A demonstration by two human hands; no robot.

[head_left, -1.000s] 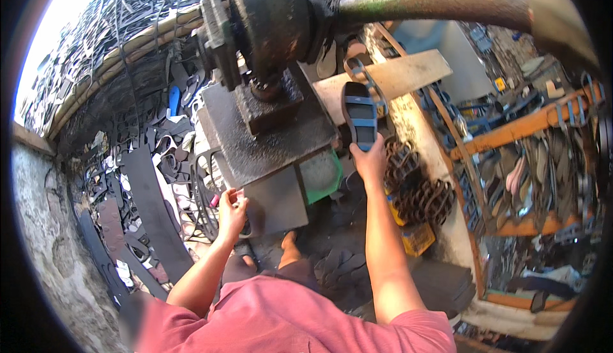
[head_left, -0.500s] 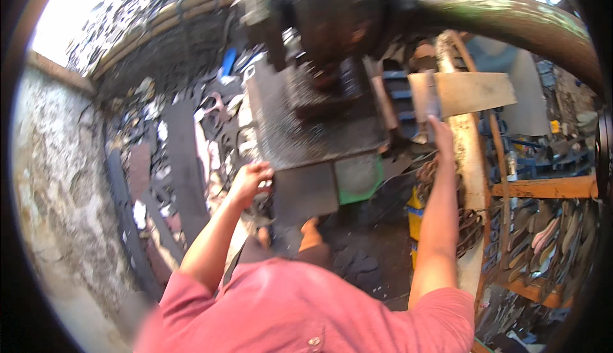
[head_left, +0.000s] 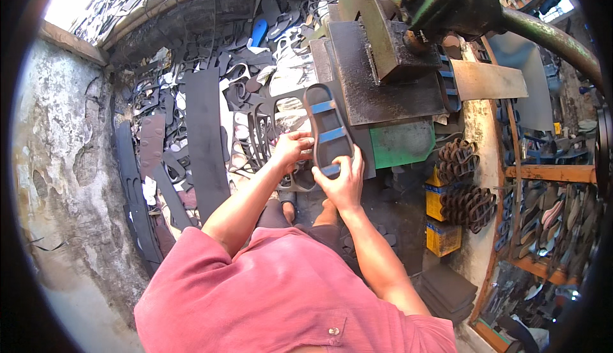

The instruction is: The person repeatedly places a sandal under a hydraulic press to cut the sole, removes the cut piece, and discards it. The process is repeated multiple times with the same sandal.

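My right hand point(head_left: 343, 179) is closed on the lower end of a sole-shaped cutting die point(head_left: 331, 135), which has a dark rim and blue crossbars. The die is tilted, its far end pointing away, over a dark sheet at the left of the press point(head_left: 408, 53). Close to the die's left edge, my left hand point(head_left: 294, 150) has its fingers curled. A black sheet with cut-out openings point(head_left: 284, 102) lies by those fingers; what they grip, if anything, is hidden. The press's dark metal plate point(head_left: 377, 101) stands just beyond the die.
A green pad point(head_left: 402, 143) lies in front of the press. To the right are a pale sheet point(head_left: 488, 80), chained dark pieces point(head_left: 468, 209) and a yellow box point(head_left: 443, 238). Long black strips point(head_left: 204, 136) and sheet scraps cover the left side, beside a stained wall point(head_left: 70, 161).
My right hand has come from the right, near the pale sheet, to the middle and now holds the cutting die. My left hand has moved beside it. The view has shifted left.
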